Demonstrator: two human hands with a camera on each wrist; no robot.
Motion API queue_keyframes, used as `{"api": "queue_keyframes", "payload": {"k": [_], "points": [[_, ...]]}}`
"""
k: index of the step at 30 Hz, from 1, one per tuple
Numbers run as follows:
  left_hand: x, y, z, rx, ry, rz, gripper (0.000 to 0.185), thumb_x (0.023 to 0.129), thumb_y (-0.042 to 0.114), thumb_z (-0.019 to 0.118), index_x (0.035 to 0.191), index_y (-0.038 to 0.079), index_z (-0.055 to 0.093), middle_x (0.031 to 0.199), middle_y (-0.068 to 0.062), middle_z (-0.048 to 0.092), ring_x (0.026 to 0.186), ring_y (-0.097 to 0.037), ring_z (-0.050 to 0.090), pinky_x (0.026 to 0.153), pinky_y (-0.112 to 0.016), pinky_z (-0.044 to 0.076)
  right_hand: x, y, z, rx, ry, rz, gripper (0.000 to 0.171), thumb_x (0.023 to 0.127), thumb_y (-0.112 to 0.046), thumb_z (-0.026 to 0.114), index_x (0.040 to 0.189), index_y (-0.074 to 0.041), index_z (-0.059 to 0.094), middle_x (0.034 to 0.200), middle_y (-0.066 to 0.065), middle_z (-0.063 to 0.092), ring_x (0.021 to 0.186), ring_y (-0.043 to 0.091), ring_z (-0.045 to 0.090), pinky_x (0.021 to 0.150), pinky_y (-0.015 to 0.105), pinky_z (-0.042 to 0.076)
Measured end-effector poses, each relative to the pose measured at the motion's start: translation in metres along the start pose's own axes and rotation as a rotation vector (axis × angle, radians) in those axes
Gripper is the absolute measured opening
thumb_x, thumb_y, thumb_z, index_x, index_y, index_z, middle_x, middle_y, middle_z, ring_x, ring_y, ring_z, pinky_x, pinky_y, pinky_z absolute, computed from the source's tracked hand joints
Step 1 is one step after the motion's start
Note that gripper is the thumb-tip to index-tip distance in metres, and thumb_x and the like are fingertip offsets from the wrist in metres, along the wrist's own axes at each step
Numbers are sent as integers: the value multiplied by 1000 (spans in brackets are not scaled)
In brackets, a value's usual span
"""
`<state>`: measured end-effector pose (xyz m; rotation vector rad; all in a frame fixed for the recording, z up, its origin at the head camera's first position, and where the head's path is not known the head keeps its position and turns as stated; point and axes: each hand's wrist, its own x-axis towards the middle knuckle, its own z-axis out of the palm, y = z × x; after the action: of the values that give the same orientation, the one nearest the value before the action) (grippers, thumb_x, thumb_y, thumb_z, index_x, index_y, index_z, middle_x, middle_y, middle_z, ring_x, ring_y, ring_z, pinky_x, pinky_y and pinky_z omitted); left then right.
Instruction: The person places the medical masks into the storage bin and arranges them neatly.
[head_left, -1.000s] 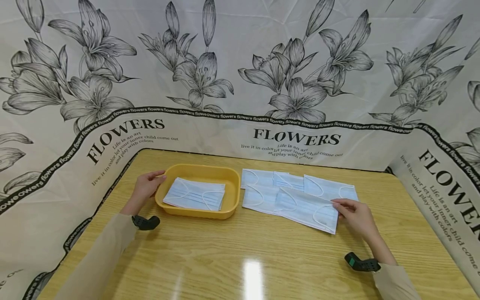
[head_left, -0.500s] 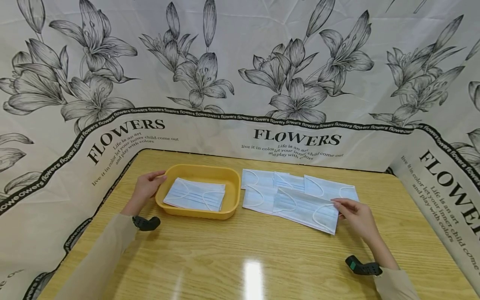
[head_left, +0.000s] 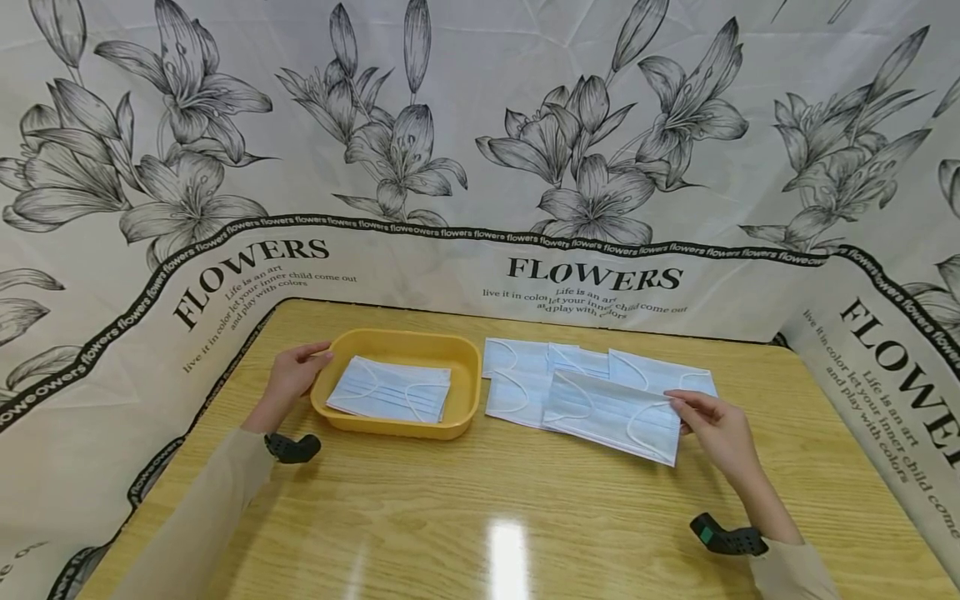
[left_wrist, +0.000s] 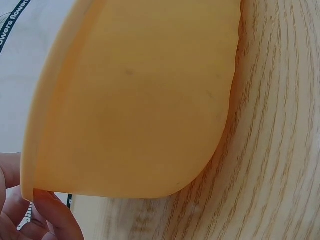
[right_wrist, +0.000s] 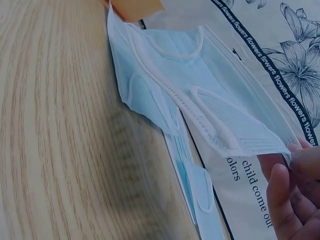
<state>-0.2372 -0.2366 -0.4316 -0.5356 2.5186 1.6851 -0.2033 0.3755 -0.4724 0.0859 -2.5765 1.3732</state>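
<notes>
Left hand (head_left: 294, 374) at the left end of the yellow tray (head_left: 352, 420), fingers lightly curled round its rim. Left wrist view shows what the head view can't: fingertips (left_wrist: 50, 210) touching the rim's lower corner, tray outer wall smooth matte plastic, rounded corners, sitting flat on the table (head_left: 480, 517). Tray sits toward the table's back left; one pale blue mask (head_left: 390, 388) lies flat inside it.

Right of the tray, a loose overlapping spread of masks (head_left: 525, 375) along the back edge, white ear loops visible. Nothing lies between the spread and the tray.

Top mask (head_left: 611, 414) lies across the front of that spread; right hand (head_left: 716, 431) pinches its right edge between thumb and fingers. Right wrist view adds that the pinched end is lifted off the masks beneath while the far end still rests on them; it also shows pleats, stitched border, soft nonwoven texture (right_wrist: 210, 105). Head view alone can't confirm the lift.

Table is glossy wood-grain laminate with a glare patch near the front edge. Floral printed cloth (head_left: 480, 125) walls in the back and both sides. Black wrist units on both sleeves
</notes>
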Motion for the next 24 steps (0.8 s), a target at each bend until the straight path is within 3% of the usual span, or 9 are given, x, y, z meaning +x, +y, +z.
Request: {"api": "queue_keyframes", "payload": {"k": [2, 8, 12, 17, 24], "points": [[0, 0, 0, 1, -1, -2, 47, 98, 29, 55, 140, 7, 50, 127, -21, 56, 68, 3, 56, 56, -17, 48, -2, -10, 0, 22, -7, 7, 35, 95, -35, 59, 113, -6, 70, 85, -7, 66, 65, 4, 59, 56, 20, 51], [-1, 1, 0, 1, 3, -4, 47, 98, 28, 55, 139, 7, 51, 126, -20, 57, 68, 2, 56, 56, -17, 48, -8, -32, 7, 47, 22, -13, 27, 95, -26, 62, 110, -5, 71, 80, -10, 65, 62, 2, 59, 57, 20, 52], [-2, 2, 0, -2, 8, 0, 46, 98, 28, 56, 139, 6, 52, 122, -19, 58, 67, 2, 56, 55, -17, 47, -7, -39, 13, 109, 36, -28, 25, 93, -24, 64, 108, -6, 72, 81, -12, 66, 61, 4, 60, 56, 20, 52], [-3, 3, -1, -7, 5, 8, 47, 98, 27, 56, 139, 6, 51, 117, -16, 60, 66, 2, 57, 55, -18, 47, -5, -41, 22, 94, 50, -27, 29, 94, -30, 62, 109, -7, 72, 83, -12, 66, 61, 3, 60, 56, 20, 52], [-1, 2, 0, 11, 13, -5, 45, 97, 28, 57, 138, 8, 53, 103, -7, 62, 55, -2, 47, 49, -19, 40, -8, -79, 32, 134, 53, 39, 30, 95, -20, 60, 112, 4, 67, 79, -16, 63, 60, 5, 58, 57, 21, 53]]}}
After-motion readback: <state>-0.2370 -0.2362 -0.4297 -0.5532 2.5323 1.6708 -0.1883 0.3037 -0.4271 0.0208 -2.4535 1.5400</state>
